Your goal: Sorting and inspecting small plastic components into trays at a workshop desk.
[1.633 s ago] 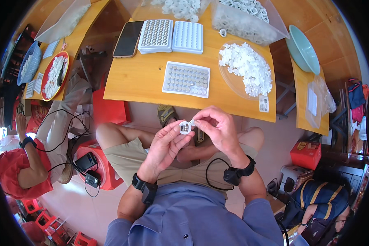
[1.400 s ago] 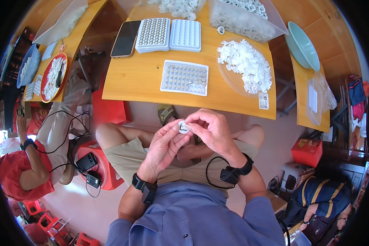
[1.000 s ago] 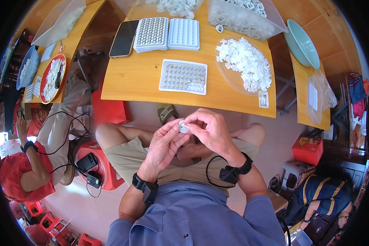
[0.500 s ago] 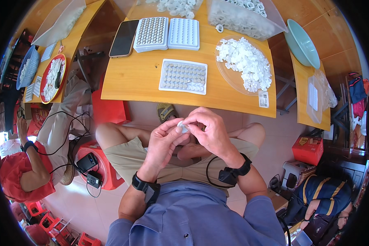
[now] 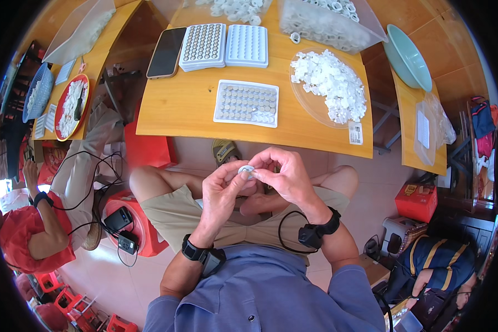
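Over my lap, just short of the table edge, both hands meet around a small round white plastic part [image 5: 246, 169]. My left hand [image 5: 222, 191] pinches it from the left between thumb and fingers. From the right, the thumb and fingertips of my right hand [image 5: 285, 176] press on the same part and partly cover it. Beyond the hands, on the table, lies a white tray [image 5: 246, 122] with rows of small silver button cells [image 5: 243, 98]. Some of its pockets at the near right look white, without a silver cell.
A heap of white plastic pieces [image 5: 332, 83] fills a clear round dish at right. Behind stand stacked cell trays [image 5: 202, 66], a pale pocketed tray [image 5: 247, 45], a phone [image 5: 166, 52] and a clear bin of white rings [image 5: 329, 36]. Another person [image 5: 36, 232] sits at left.
The white part has turned between my fingers and now shows more of its round face. My right hand has shifted slightly, and my left wrist has rotated a little.
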Available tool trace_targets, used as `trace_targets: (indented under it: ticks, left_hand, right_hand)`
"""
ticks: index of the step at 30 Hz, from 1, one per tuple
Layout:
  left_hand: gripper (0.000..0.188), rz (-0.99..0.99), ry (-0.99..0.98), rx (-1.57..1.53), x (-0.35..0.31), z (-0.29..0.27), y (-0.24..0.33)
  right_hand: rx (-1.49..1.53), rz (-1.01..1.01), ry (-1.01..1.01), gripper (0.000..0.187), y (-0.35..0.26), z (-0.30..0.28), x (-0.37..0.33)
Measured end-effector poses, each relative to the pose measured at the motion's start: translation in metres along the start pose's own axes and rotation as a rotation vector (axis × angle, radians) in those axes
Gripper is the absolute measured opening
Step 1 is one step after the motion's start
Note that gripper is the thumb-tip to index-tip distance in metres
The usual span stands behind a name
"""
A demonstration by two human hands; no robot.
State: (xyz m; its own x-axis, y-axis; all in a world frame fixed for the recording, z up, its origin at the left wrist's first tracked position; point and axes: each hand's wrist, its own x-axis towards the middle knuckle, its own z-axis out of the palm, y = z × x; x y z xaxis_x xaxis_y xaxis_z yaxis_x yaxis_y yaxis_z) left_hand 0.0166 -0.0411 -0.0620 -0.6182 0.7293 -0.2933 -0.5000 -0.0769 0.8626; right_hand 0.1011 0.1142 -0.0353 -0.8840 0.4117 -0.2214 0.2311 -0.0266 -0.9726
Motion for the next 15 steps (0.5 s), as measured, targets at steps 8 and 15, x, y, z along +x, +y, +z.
trace_targets:
  ticks: [8, 15]
  left_hand:
    - [0.019, 0.122, 0.078, 0.092, 0.001, 0.002, -0.009]
    - [0.022, 0.073, 0.078, 0.039, 0.005, 0.004, -0.005]
  right_hand:
    - [-0.102, -0.132, 0.094, 0.010, 0.007, 0.014, -0.002]
    - [0.069, -0.075, 0.108, 0.010, 0.014, 0.011, -0.001]
